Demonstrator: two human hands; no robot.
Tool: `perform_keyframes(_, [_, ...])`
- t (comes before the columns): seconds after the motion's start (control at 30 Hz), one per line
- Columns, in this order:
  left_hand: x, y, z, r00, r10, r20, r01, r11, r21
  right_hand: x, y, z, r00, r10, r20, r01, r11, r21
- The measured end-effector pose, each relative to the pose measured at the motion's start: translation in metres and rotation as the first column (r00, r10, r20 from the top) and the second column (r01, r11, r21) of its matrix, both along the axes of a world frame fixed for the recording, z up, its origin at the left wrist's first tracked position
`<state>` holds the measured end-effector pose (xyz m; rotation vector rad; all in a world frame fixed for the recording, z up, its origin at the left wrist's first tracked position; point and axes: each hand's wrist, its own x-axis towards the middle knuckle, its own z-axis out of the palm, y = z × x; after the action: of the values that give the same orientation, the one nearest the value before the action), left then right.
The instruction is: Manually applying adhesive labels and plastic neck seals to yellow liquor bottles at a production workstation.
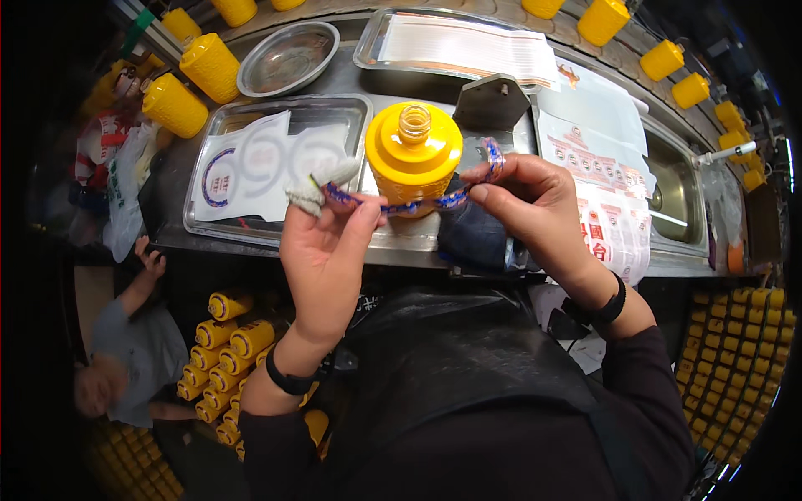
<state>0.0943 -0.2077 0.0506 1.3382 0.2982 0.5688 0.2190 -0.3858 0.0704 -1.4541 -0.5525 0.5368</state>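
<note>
One narrow, curved blue strip with a multicolour pattern (455,199) spans the centre of the frame, pinched near one end by the left hand (322,263) and near the other by the right hand (539,209), thumbs against fingers. Whitish cloth-like piece (307,196) at the left fingertips; held or worn, cannot tell.

Strip lies across the front of an upright yellow textured bottle with a clear, uncapped neck (413,154), centre of frame on the bench; contact between them unclear.

Progress, as judged: strip is free of any backing sheet, a step apparently done. Fixing it to the bottle looks undone; the visible yellow shoulder is bare. A similar blue curved strip (209,179) remains on white paper (251,200), left of frame. Yellow bottles stacked lower left (251,338): finish too small to judge.
</note>
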Motion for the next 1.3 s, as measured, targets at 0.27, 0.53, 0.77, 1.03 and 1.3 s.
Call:
perform_keyframes(0.27, [0.034, 0.016, -0.002, 0.996, 0.061, 0.066, -0.079, 0.941, 0.328, 0.021, 0.016, -0.004, 0.922, -0.101, 0.373, 0.147, 0.984, -0.098])
perform_keyframes(0.53, [0.05, 0.028, -0.013, 0.988, 0.053, 0.144, -0.105, 0.919, 0.381, 0.028, 0.025, -0.004, 0.94, -0.111, 0.323, 0.138, 0.988, -0.064])
perform_keyframes(0.77, [0.053, 0.027, -0.025, 0.969, -0.121, 0.214, 0.147, 0.983, -0.112, 0.033, 0.028, -0.006, 0.99, 0.055, -0.126, -0.035, 0.987, 0.157])
perform_keyframes(1.03, [0.054, 0.022, -0.028, 0.949, -0.204, 0.242, 0.212, 0.977, -0.004, 0.033, 0.041, -0.024, 0.938, -0.022, 0.345, -0.003, 0.997, 0.073])
perform_keyframes(1.3, [0.054, 0.025, -0.027, 0.942, -0.208, 0.263, 0.224, 0.974, -0.032, 0.039, 0.039, -0.021, 0.968, 0.048, 0.246, -0.063, 0.997, 0.052])
